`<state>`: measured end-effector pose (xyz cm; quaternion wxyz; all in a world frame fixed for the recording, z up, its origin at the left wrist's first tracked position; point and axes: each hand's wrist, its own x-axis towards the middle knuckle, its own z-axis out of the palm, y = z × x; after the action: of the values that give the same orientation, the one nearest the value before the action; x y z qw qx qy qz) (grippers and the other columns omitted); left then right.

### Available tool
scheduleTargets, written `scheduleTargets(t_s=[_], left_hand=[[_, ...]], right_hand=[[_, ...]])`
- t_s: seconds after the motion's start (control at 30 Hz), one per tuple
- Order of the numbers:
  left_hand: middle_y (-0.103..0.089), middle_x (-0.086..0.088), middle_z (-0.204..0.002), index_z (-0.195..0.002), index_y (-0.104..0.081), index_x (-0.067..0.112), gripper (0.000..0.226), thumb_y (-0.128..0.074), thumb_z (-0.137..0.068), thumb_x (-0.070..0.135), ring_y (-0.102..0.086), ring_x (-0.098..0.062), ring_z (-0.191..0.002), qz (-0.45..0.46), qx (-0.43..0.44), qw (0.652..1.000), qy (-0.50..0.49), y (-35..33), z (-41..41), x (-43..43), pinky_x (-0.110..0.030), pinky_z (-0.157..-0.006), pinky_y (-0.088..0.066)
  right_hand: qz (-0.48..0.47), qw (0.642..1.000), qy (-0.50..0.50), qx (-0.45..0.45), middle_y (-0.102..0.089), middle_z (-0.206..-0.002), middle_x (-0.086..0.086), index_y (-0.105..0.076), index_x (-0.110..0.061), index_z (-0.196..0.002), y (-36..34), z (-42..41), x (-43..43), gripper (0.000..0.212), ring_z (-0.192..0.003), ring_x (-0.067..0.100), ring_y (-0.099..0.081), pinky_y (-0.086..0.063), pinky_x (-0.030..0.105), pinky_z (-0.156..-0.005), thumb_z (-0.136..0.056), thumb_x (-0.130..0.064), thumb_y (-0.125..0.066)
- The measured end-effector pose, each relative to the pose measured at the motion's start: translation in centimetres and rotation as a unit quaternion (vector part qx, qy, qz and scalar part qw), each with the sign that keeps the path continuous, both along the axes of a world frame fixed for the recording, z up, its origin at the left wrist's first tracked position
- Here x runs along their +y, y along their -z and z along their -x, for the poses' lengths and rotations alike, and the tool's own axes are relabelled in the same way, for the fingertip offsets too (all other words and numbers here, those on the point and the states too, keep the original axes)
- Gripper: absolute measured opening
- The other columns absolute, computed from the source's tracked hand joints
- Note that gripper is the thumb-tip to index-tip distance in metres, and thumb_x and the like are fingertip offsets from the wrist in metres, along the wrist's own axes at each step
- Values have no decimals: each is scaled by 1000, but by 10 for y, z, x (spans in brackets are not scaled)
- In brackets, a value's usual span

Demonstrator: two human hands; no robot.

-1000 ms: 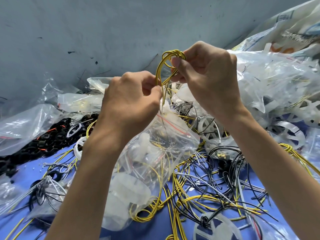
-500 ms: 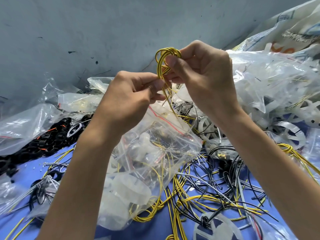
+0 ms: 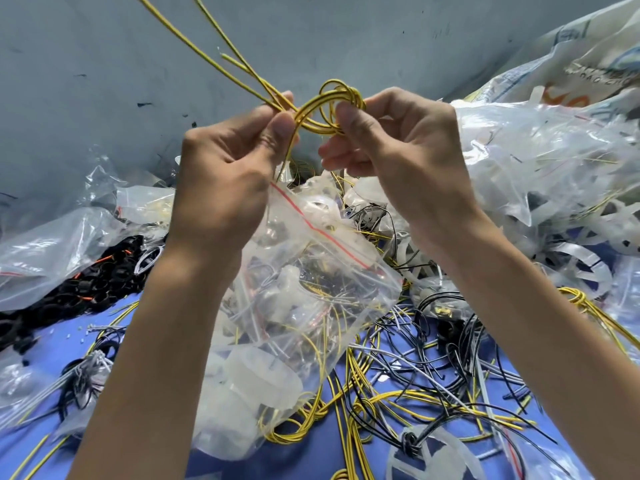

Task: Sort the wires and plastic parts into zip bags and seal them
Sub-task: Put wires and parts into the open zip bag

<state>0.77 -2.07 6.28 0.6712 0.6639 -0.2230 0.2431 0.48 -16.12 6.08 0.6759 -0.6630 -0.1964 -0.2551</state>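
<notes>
A coil of yellow wire (image 3: pixel 332 105) is pinched by the fingers (image 3: pixel 280 129) of the left hand (image 3: pixel 225 168) and gripped at its loop by the curled right hand (image 3: pixel 408 150). Just below, a clear zip bag (image 3: pixel 311 292) with a red-striped mouth is seen, packed with thin wires and white plastic parts. Loose wires (image 3: pixel 415 375) are strewn over the blue table (image 3: pixel 48 344); white plastic rings are heaped in a large bag (image 3: pixel 540 168) at the right

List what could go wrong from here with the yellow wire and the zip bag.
1. The yellow wire, pinched in a loose loop between left hand and right hand, looks springy; its long free ends could uncoil it if either pinch slips.
2. The zip bag already bulges; strands near its red seal line might stop it closing.
</notes>
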Motion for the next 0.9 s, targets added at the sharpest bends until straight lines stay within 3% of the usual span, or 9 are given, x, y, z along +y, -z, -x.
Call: scheduleTargets(t_s=[0.17,0.3,0.53,0.63,0.77,0.83,0.9], left_hand=[[-70,21,-76,-111,-62,15,25,-62,-88,6,-64,1,-76,-20,-13,1000,-11,0,0,-2,-15,-77,-51],[-70,14,-94,-111,-66,14,25,-65,-87,9,-64,0,-82,-78,-13,997,-24,3,-1,-1,-16,-80,-52],[-73,15,-81,-85,-73,32,16,-71,-83,16,-63,3,-71,-160,-22,986,-29,3,1,8,-15,-71,-52],[-74,13,-76,-81,-75,29,12,-72,-82,17,-68,-2,-72,-98,-15,993,-68,3,1,6,-20,-71,-56],[-73,1,-75,-75,-76,20,8,-71,-81,17,-64,-15,-70,28,5,990,-139,2,-2,3,-44,-80,-57],[-68,3,-66,-59,-72,23,25,-71,-83,15,-61,-16,-67,69,15,984,-165,0,-3,4,-42,-78,-56],[-65,9,-59,-56,-69,21,30,-69,-85,11,-61,-15,-67,110,23,981,-161,-3,-4,6,-33,-70,-55]], right_hand=[[84,996,26,2,-71,-68,7,-61,-12,-72,3,-5,-3,17,-54,12,-67,-46,13,-49,-89,-10,-63],[171,983,70,-17,-70,-63,0,-63,-9,-72,3,-8,-7,17,-52,10,-67,-45,14,-50,-88,-11,-64],[257,962,89,-32,-69,-62,-2,-72,-3,-81,2,-6,-10,12,-52,12,-66,-56,28,-58,-87,-12,-66],[233,962,137,-48,-70,-66,-2,-71,-6,-83,4,-4,-1,16,-55,9,-66,-57,32,-61,-88,-21,-66],[211,948,214,-109,-68,-62,-1,-67,-13,-75,7,5,16,20,-54,14,-62,-49,26,-56,-88,-28,-64],[235,948,180,-112,-65,-57,3,-69,-7,-71,11,8,23,28,-51,19,-60,-47,31,-54,-89,-26,-60],[262,953,128,-76,-61,-49,-5,-69,-5,-67,14,8,26,35,-49,14,-60,-47,29,-54,-93,-25,-57]])
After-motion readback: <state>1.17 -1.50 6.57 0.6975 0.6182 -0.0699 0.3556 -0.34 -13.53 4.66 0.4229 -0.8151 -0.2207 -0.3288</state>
